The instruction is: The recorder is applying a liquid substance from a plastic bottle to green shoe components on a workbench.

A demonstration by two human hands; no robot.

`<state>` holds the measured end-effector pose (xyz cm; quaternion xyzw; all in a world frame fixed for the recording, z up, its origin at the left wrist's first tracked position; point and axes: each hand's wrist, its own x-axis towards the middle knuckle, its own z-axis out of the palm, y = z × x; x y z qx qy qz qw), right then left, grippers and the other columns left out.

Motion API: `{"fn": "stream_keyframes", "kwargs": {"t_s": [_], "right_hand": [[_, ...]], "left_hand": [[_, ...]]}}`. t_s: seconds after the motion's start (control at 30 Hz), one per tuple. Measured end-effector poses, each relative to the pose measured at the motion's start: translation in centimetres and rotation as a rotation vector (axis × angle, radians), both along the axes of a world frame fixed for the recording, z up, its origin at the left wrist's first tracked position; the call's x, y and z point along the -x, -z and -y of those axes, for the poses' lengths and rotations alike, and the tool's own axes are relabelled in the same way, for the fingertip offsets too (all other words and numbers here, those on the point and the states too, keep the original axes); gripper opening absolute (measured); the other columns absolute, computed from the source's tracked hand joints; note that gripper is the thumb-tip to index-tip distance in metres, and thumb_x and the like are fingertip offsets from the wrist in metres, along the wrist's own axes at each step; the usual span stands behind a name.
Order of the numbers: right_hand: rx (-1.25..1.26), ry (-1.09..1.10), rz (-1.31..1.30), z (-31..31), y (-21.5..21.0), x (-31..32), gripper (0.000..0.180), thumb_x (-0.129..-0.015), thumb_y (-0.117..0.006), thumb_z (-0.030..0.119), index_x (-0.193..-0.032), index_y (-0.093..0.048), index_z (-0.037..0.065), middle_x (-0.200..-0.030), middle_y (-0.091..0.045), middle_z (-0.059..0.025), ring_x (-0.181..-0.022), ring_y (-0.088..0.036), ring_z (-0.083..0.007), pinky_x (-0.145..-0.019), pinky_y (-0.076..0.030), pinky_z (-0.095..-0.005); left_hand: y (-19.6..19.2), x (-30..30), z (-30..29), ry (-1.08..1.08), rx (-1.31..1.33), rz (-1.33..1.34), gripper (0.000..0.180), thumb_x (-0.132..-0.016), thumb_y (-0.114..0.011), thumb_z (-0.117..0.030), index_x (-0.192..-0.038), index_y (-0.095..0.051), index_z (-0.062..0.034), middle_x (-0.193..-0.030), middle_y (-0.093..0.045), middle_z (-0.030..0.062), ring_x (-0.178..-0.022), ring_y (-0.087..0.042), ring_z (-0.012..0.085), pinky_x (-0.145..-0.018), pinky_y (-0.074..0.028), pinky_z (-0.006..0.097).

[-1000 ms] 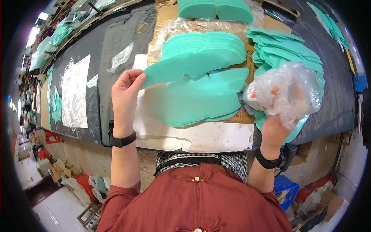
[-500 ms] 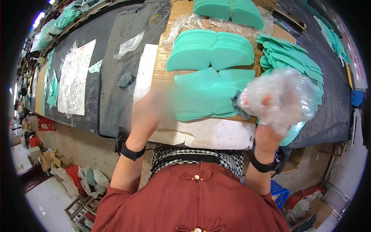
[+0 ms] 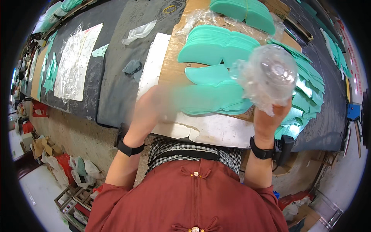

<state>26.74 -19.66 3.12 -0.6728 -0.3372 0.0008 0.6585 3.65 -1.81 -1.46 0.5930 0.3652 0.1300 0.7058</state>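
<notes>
My right hand (image 3: 273, 116) is closed round a clear plastic bottle (image 3: 275, 71) wrapped in crinkled film, its round base facing up. The bottle hangs over the right end of some thin mint-green cut sheets (image 3: 216, 101) and hides part of them. At the left end of those sheets is my left hand (image 3: 148, 106); its fingers are too blurred to make out. Just beyond lies a neat stack of mint-green curved pieces (image 3: 216, 44), notched in the middle. To the right of the bottle, more green pieces (image 3: 309, 83) lie fanned out in a loose heap.
Cardboard (image 3: 172, 63) and a white board (image 3: 220, 129) lie under the green pieces. Farther back sits a banded green stack (image 3: 249, 14). On the dark table at left are a grey rag (image 3: 132, 67), a plastic scrap (image 3: 140, 31), a rubber band (image 3: 169, 9) and a film-covered paper sheet (image 3: 79, 63).
The bottle in my right hand has tilted so that its base shows, and its dark-tipped end is hidden now. My left hand stays at the sheets' left end. The whole view has shifted slightly.
</notes>
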Motion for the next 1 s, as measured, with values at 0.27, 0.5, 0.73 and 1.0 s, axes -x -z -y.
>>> {"fn": "stream_keyframes", "kwargs": {"t_s": [0.27, 0.5, 0.73, 1.0], "right_hand": [[0.064, -0.294, 0.264, -4.1, -1.9, 5.1, 0.056, -0.091, -0.061, 0.042, -0.127, -0.053, 0.0, -0.116, -0.063, -0.0182, -0.1, -0.065, -0.034, -0.084, -0.052, -0.0406], [0.238, 0.252, 0.494, 3.6, -0.6, -2.7, 0.047, -0.084, -0.069, -0.001, -0.127, -0.052, 0.001, -0.119, -0.063, -0.0101, -0.105, -0.062, -0.0228, -0.094, -0.048, -0.0366], [0.208, 0.212, 0.238, 3.3, 0.0, 1.6, 0.054, -0.082, -0.074, 0.006, -0.129, -0.049, -0.002, -0.125, -0.059, -0.0124, -0.112, -0.058, -0.0234, -0.099, -0.045, -0.0374], [-0.159, -0.225, -0.059, -3.7, 0.9, 9.8, 0.059, -0.084, -0.072, 0.019, -0.132, -0.048, -0.005, -0.122, -0.06, -0.0149, -0.11, -0.06, -0.0246, -0.093, -0.048, -0.0369]], "left_hand": [[-0.2, -0.7, 1.3, -0.144, -0.13, 0.098, 0.022, -0.085, -0.062, -0.007, -0.107, -0.062, -0.0025, -0.087, -0.064, 0.0011, -0.073, -0.059, 0.0086, -0.06, -0.047, 0.023], [0.1, -0.2, 0.0, -0.021, 0.008, -0.046, 0.019, -0.088, -0.068, -0.006, -0.102, -0.057, -0.0047, -0.082, -0.065, 0.0017, -0.072, -0.06, 0.0073, -0.065, -0.048, 0.021], [1.6, 0.9, -0.6, -0.008, 0.115, 0.079, 0.019, -0.091, -0.065, -0.009, -0.107, -0.055, -0.0048, -0.085, -0.066, 0.0023, -0.075, -0.062, 0.0077, -0.068, -0.05, 0.021], [-0.2, 0.4, 0.5, -0.053, 0.173, 0.256, 0.016, -0.094, -0.055, -0.008, -0.11, -0.057, -0.0047, -0.093, -0.058, -0.0017, -0.083, -0.055, 0.0071, -0.072, -0.047, 0.024]]}}
